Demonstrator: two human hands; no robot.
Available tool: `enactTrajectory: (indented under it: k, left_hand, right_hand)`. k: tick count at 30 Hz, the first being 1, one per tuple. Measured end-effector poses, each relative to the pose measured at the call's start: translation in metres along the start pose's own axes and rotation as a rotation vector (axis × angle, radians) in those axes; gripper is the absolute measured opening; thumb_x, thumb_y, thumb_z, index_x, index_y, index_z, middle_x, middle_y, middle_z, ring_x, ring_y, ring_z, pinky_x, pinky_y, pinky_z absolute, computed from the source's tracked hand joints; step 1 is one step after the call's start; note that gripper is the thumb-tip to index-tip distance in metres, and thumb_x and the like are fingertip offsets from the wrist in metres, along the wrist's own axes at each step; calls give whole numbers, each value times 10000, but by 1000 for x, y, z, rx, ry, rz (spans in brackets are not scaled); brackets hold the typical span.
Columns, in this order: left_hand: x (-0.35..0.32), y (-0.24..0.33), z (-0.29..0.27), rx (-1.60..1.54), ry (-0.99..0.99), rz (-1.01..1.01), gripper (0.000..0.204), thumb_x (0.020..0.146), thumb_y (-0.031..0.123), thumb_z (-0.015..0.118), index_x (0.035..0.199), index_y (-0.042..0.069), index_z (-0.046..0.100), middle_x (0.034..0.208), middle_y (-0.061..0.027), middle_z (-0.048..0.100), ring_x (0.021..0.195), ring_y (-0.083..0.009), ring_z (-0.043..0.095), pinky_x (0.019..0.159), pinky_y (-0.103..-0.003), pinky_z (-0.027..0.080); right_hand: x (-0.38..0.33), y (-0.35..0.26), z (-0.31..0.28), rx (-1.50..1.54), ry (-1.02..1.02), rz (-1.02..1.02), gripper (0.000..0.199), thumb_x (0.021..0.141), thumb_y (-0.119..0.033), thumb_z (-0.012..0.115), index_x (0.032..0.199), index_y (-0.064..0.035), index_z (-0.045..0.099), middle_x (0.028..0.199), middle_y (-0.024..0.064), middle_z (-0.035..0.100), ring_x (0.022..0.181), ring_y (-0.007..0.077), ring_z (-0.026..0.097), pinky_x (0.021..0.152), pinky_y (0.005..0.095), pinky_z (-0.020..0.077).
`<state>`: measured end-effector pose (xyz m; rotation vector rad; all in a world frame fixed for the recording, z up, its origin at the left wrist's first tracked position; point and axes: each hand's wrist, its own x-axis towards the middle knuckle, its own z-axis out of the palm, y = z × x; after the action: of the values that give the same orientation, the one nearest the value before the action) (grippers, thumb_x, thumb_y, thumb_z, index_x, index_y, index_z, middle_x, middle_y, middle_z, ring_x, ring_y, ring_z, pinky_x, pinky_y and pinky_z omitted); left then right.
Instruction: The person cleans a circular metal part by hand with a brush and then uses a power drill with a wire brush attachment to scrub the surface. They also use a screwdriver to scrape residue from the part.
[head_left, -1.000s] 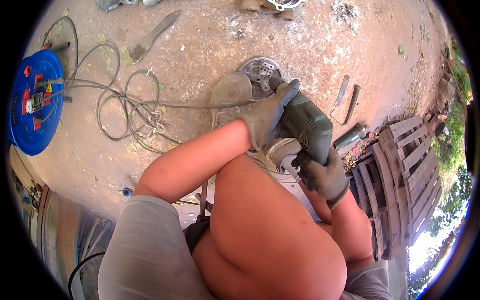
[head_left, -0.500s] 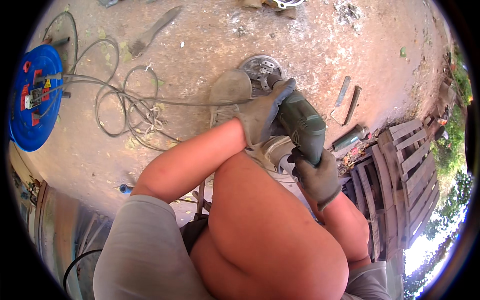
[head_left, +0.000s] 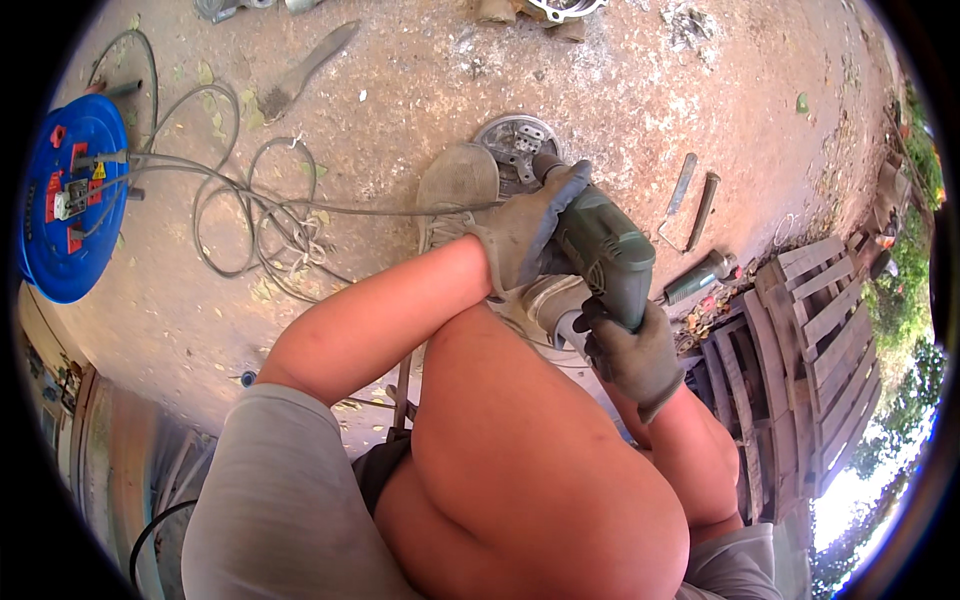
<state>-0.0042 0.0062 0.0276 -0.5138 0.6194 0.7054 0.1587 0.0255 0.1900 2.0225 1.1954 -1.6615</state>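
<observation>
Looking down past the person's bent knee onto bare, dusty ground (head_left: 400,90).
Pallet: a weathered wooden pallet (head_left: 800,330) lies at the right, well apart from the work.
Cable reel: a blue reel (head_left: 70,200) sits at far left, its grey cable (head_left: 250,210) looping across the dirt toward the tool.
Drill: a green corded power drill (head_left: 605,255) points down and away, nose against a round grey metal plate (head_left: 515,145) lying on the ground. It looks dense and rigid, with a hard plastic shell; I judge it wants two hands, one at the pistol handle and one over the body.
Shoe: a dusty shoe (head_left: 455,190) rests just beside the plate.
Left hand (head_left: 525,235): gloved, its grip clenched over the drill's front body.
Right hand (head_left: 635,350): gloved, its grip wrapped around the rear handle.
Loose tools: a flat bar (head_left: 680,185) and a chisel (head_left: 695,280) lie near the drill's right.
</observation>
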Motion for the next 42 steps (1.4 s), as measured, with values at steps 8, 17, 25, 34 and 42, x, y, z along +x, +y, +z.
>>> enactTrajectory:
  k: [8,17,25,34,42]
  left_hand:
    - [-10,5,11,-15,57,-13,535,1081,630,638,1326,157,682,1217,-56,748,1141,-207,738,997,-490,631]
    - [-9,5,5,-7,67,35,540,1071,628,653,1311,146,688,1202,-55,752,1107,-211,747,972,-480,640]
    - [2,4,-3,-36,14,13,510,1067,624,658,1297,170,681,1193,-53,755,1095,-226,748,968,-520,625]
    - [-3,3,-1,8,18,14,523,1061,635,660,1320,181,672,1225,-58,747,1134,-229,744,1016,-535,620]
    - [-7,4,1,22,57,13,568,1060,649,653,1315,143,677,1239,-70,748,1148,-230,746,1027,-521,625]
  right_hand:
    - [2,2,0,129,-36,78,212,940,-152,766,1009,48,760,778,72,719,674,136,668,628,330,540]
    - [3,2,4,1,-4,-14,220,942,-145,737,1043,50,761,820,127,770,688,177,715,656,350,571]
    - [6,5,10,-30,59,-65,240,940,-132,732,1089,57,742,846,131,780,712,182,730,678,350,583]
    - [4,7,12,-12,44,13,257,934,-140,718,1095,58,747,863,127,785,709,164,712,666,338,569]
    - [3,3,11,110,-25,102,222,958,-160,712,1053,35,760,802,80,733,642,126,641,583,310,504]
